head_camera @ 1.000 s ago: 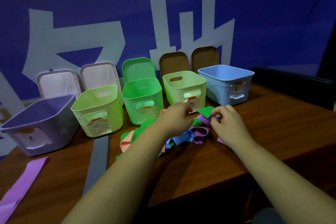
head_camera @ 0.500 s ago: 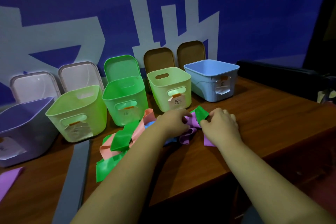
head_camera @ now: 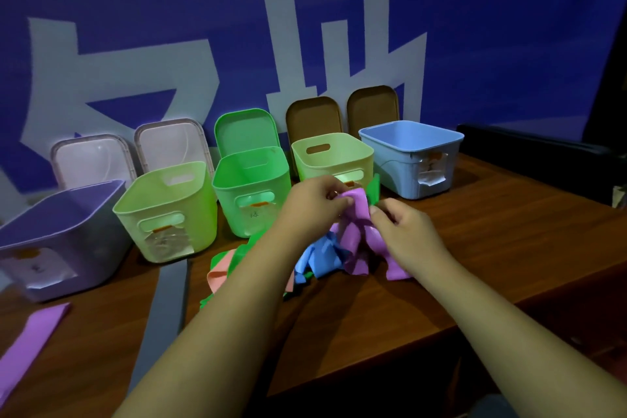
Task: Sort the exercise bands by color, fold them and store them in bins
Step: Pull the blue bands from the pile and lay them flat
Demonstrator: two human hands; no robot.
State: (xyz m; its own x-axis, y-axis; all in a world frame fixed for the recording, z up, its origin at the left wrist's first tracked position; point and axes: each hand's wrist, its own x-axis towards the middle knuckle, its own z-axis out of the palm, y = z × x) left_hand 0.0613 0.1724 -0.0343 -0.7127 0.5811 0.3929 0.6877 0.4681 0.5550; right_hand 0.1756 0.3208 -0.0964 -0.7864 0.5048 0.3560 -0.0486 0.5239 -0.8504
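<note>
A tangled heap of exercise bands lies on the wooden table point(head_camera: 492, 248) in front of the bins. My left hand point(head_camera: 315, 204) and my right hand point(head_camera: 403, 227) both pinch a purple band point(head_camera: 356, 224) and hold its top above the heap. Under it lie a blue band point(head_camera: 322, 254), a pink band point(head_camera: 217, 276) and green bands point(head_camera: 374, 188). Behind stand a purple bin point(head_camera: 64, 214), a light green bin point(head_camera: 169, 210), a green bin point(head_camera: 251, 190), a yellow-green bin point(head_camera: 334, 154) and a blue bin point(head_camera: 412, 156).
A flat purple band point(head_camera: 30, 339) lies at the table's left front. A grey strip point(head_camera: 166, 305) runs across the table toward me. Lids point(head_camera: 246, 129) lean upright against the blue banner behind the bins. A dark object point(head_camera: 543, 153) sits at the far right.
Both hands have lifted the purple band up out of the heap; a second ago they were low on the pile. The camera view has shifted.
</note>
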